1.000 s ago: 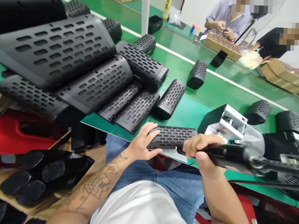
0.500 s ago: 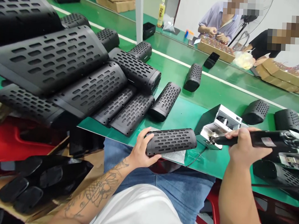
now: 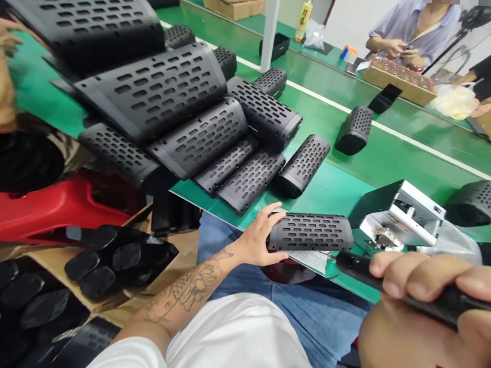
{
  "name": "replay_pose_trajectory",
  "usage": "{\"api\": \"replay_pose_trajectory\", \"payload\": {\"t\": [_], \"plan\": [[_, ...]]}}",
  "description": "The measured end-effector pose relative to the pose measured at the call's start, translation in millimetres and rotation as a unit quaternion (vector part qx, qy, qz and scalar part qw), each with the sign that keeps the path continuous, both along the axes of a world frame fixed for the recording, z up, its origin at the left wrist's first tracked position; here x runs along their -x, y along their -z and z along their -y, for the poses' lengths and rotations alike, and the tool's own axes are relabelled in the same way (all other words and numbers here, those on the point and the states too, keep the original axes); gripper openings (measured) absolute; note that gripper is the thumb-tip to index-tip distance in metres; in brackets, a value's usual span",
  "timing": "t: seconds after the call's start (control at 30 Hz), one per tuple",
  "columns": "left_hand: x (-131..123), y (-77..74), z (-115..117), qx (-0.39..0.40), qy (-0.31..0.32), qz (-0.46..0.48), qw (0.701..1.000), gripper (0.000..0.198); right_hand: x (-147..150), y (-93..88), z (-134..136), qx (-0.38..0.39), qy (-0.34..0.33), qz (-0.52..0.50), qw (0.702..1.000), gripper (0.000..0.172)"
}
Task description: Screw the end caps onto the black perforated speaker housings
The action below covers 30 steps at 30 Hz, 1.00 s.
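My left hand point(image 3: 263, 237) is closed around the left end of a black speaker housing point(image 3: 311, 232) with slotted holes, which lies on its side at the table's front edge. My right hand point(image 3: 428, 303) wraps round a black electric screwdriver point(image 3: 360, 264). Its tip points left, close to the lower right corner of the housing. Beyond the screwdriver stands a black and silver screw feeder point(image 3: 406, 214), apart from the tool. A sheet of clear bubble wrap point(image 3: 309, 260) lies partly beneath the housing.
Several more slotted housings point(image 3: 152, 86) are piled at the left of the green table point(image 3: 336, 183). Cardboard boxes of black parts point(image 3: 97, 264) stand low on the left, near a red chair point(image 3: 59, 201). Another person's hand point(image 3: 0, 72) reaches in at the left edge; a co-worker point(image 3: 413, 33) sits opposite.
My right hand has brought the screwdriver away from the screw feeder, down and toward the housing. The view has shifted left, and another person's hand has come in at the left edge.
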<state>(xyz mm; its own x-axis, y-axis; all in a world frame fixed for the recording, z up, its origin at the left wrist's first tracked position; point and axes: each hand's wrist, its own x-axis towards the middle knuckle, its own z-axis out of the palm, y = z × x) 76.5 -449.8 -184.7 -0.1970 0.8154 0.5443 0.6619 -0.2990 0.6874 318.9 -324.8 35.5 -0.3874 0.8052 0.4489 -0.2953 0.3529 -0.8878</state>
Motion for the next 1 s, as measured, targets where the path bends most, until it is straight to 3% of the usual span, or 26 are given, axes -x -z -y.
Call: {"api": "replay_pose_trajectory", "payload": {"t": [0.13,0.33,0.8,1.0], "plan": [[2.6,4.3,-1.2,-0.011,0.018,0.013,1.000,0.120,35.7,7.1,37.9,0.010,-0.119,-0.005,0.993,0.020],[1.9,5.8,-2.1,0.012,0.021,0.048,0.999,0.112,75.8,28.9,28.5,-0.004,-0.230,0.009,0.973,0.015],[4.5,4.2,-4.0,-0.011,0.034,0.049,0.998,0.102,88.6,48.5,16.7,-0.003,-0.324,0.043,0.945,0.015],[3.1,4.7,-4.4,0.027,0.028,0.069,0.997,0.104,90.0,52.1,12.0,-0.001,-0.340,0.035,0.940,0.013]]}}
